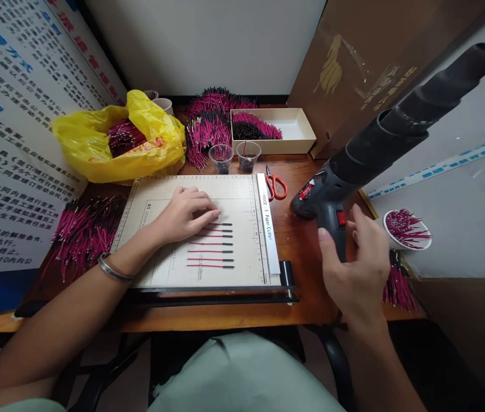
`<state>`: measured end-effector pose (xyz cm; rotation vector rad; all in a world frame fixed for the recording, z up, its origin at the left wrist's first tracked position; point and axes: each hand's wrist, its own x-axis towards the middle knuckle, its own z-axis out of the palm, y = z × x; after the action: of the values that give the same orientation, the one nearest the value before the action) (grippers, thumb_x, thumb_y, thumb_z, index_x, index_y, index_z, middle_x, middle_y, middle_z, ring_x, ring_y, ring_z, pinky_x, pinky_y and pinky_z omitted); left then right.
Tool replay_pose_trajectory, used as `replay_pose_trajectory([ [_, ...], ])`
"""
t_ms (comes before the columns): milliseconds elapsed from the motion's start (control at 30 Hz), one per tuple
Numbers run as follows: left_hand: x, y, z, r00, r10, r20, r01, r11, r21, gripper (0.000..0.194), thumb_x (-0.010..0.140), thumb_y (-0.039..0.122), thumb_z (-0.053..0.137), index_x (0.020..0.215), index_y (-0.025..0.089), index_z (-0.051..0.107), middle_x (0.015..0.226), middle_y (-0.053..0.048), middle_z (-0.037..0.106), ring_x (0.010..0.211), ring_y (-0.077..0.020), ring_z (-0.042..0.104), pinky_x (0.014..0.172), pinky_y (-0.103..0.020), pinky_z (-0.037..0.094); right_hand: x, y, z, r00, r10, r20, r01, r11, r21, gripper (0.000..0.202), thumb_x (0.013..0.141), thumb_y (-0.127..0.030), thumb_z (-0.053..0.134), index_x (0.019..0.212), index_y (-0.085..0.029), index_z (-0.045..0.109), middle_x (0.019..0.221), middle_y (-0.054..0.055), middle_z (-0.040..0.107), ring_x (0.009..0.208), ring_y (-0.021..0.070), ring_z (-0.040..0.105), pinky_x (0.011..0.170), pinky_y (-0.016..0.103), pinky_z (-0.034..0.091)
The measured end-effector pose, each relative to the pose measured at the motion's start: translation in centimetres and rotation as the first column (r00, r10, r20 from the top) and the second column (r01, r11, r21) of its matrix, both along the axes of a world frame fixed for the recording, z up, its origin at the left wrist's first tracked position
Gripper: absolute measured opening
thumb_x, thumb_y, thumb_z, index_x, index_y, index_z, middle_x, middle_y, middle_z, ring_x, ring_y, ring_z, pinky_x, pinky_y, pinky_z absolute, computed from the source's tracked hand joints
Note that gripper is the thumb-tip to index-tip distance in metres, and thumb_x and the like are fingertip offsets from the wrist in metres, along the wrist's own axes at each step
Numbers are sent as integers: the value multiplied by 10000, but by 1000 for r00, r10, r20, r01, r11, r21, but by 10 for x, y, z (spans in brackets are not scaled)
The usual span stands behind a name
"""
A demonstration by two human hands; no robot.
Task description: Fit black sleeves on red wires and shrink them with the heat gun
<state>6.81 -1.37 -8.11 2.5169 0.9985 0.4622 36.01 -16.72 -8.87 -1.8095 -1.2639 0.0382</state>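
My left hand lies on the white paper cutter board, fingers stretched out close together. Its thumb is beside the uppermost of several thin red wires with black sleeved ends, laid out in a row; the hand covers the left part of the upper ones. My right hand is at the handle of a black heat gun, thumb on one side and fingers on the other, apart and not wrapped round it. The gun's long nozzle points up to the right.
Behind the board are a yellow plastic bag, two clear cups, a cardboard tray of wires and red-handled scissors. Wire bundles lie at left. A white cup of wires stands at right, near a brown box.
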Motion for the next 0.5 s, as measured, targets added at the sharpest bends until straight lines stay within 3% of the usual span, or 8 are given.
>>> replay_pose_trajectory([
  [67,-3,4,5,998,58,8,-58,998,27,391,980,463,492,832,197,736,888,-69,759,879,-226,614,883,-415,343,-5,10,10,945,20,-327,22,992,122,596,968,-639,478,1324,-192,648,1290,184,668,1227,367,653,1037,621,528],
  [133,-7,5,16,993,114,19,-115,992,58,389,980,470,489,845,200,734,906,-70,762,895,-232,612,881,-413,342,-9,19,20,881,53,-470,53,976,210,661,1013,-644,223,1323,-212,616,1332,188,637,1261,358,641,1035,611,532],
  [200,-12,-1,29,988,152,37,-155,984,90,380,983,481,500,861,210,736,913,-59,763,893,-228,611,880,-406,346,-10,26,28,838,83,-539,89,954,286,691,1001,-646,149,1349,-230,577,1356,186,603,1279,342,617,1043,580,528],
  [300,-18,-23,44,973,214,84,-223,966,127,358,990,486,526,865,224,736,896,-34,765,867,-214,612,855,-387,361,-5,35,31,615,319,-721,-160,946,283,811,954,-763,126,1353,-235,595,1324,168,615,1157,315,637,896,506,575],
  [400,-24,-50,43,928,324,186,-347,932,105,316,990,447,552,866,217,728,877,-26,762,790,-187,597,787,-360,386,5,53,25,48,511,-858,-494,759,425,866,943,-798,137,1484,-248,530,1462,111,582,1030,231,632,737,389,579],
  [433,-26,-57,40,901,370,225,-398,912,94,304,987,433,557,862,214,726,861,-25,759,750,-177,580,759,-354,388,8,61,21,-415,518,-748,-365,658,659,813,940,-759,327,1549,-239,465,1535,100,537,996,207,621,722,363,570],
  [467,-28,-64,35,871,421,253,-455,886,88,294,982,421,560,854,213,723,845,-25,755,718,-170,562,741,-354,386,11,69,17,-815,422,-396,-84,591,802,811,900,-691,512,1579,-254,432,1571,100,511,963,205,631,730,375,573],
  [500,-30,-71,30,840,470,272,-508,857,89,289,974,415,565,836,214,719,825,-23,751,692,-166,544,734,-358,381,14,76,13,-971,239,-5,143,599,788,857,808,-608,683,1564,-268,464,1573,113,510,918,222,643,737,419,576],
])
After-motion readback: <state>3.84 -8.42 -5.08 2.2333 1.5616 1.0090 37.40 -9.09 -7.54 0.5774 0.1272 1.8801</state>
